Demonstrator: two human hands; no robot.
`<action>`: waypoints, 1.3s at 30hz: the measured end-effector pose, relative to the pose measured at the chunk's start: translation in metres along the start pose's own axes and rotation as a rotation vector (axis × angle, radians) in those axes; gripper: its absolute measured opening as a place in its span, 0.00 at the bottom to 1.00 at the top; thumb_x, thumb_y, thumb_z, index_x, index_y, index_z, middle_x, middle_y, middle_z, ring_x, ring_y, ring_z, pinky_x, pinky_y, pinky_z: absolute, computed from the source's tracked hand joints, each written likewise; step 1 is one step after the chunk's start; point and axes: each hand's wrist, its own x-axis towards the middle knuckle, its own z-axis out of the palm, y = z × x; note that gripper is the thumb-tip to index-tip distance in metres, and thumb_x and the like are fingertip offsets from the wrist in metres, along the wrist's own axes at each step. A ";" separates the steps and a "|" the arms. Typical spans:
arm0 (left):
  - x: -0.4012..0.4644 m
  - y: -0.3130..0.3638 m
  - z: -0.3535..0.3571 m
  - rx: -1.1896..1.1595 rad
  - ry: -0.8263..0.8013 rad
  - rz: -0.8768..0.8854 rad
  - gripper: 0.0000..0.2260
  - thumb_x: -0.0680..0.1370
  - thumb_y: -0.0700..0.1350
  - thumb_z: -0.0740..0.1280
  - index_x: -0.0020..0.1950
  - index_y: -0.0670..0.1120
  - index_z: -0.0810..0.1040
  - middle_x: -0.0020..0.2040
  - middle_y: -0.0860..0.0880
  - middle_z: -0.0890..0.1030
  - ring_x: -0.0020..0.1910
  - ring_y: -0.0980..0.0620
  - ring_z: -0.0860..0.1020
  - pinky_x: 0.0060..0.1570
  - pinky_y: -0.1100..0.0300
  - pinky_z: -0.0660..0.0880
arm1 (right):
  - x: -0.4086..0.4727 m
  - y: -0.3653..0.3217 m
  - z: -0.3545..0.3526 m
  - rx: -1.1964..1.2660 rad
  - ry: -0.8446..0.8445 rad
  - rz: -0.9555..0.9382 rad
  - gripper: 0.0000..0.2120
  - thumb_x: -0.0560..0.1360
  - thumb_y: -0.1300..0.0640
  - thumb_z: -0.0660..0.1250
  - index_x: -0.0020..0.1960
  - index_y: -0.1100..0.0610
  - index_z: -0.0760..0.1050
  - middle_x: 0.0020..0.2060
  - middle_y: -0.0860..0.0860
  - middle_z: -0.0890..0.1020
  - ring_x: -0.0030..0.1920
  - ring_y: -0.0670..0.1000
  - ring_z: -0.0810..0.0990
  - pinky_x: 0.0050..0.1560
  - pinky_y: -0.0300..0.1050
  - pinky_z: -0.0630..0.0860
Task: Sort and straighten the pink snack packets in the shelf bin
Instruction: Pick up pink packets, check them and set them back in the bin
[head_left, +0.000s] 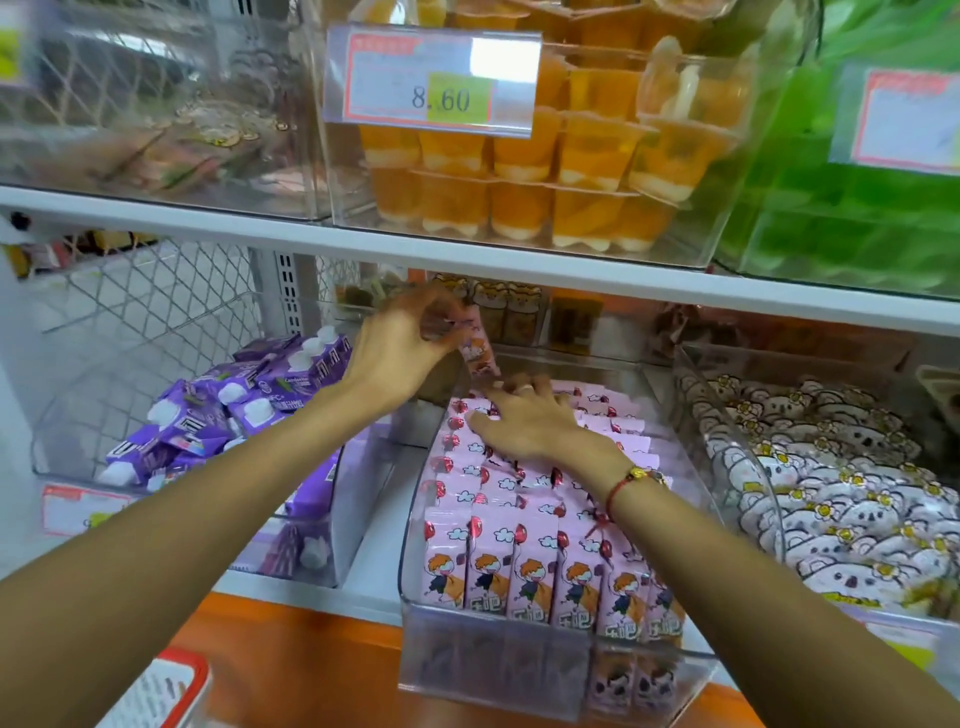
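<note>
1. A clear bin (415, 525) stands at the front of the lower shelf, and the pink packets (524, 566) stand in rows inside it.
2. The right hand (524, 423) lies flat on the back rows – fingers spread and relaxed, grasping nothing.
3. The left hand (400, 345) is raised behind the bin – its fingers pinch one single pink packet (480, 348), tilted, above the back edge.
4. Purple packets (244, 405) lie in the left bin, white packets (831, 478) in the right one.
5. Orange cups (524, 171) stand on the upper shelf.

left hand (400, 353) pinches pink packet (480, 348) | right hand (524, 421) flat on packets (519, 551)
</note>
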 end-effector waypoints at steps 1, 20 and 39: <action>0.001 0.000 0.000 0.004 -0.022 0.006 0.07 0.73 0.42 0.73 0.48 0.46 0.78 0.52 0.49 0.84 0.49 0.50 0.83 0.48 0.49 0.81 | -0.001 0.000 -0.001 0.002 -0.008 -0.016 0.26 0.79 0.39 0.51 0.76 0.41 0.54 0.77 0.55 0.53 0.76 0.60 0.47 0.72 0.62 0.47; -0.033 0.033 -0.008 0.316 -0.246 -0.199 0.16 0.78 0.48 0.64 0.66 0.53 0.74 0.62 0.49 0.79 0.58 0.46 0.78 0.54 0.55 0.75 | -0.008 0.004 0.001 -0.037 -0.079 -0.043 0.28 0.80 0.38 0.43 0.78 0.45 0.47 0.78 0.51 0.51 0.77 0.57 0.45 0.73 0.59 0.45; -0.124 0.055 -0.034 -0.129 -0.218 -0.406 0.13 0.78 0.58 0.63 0.61 0.59 0.76 0.53 0.65 0.79 0.50 0.64 0.78 0.55 0.57 0.74 | 0.022 0.007 -0.020 0.204 0.174 -0.044 0.09 0.77 0.52 0.67 0.51 0.57 0.82 0.31 0.51 0.81 0.27 0.49 0.78 0.30 0.40 0.75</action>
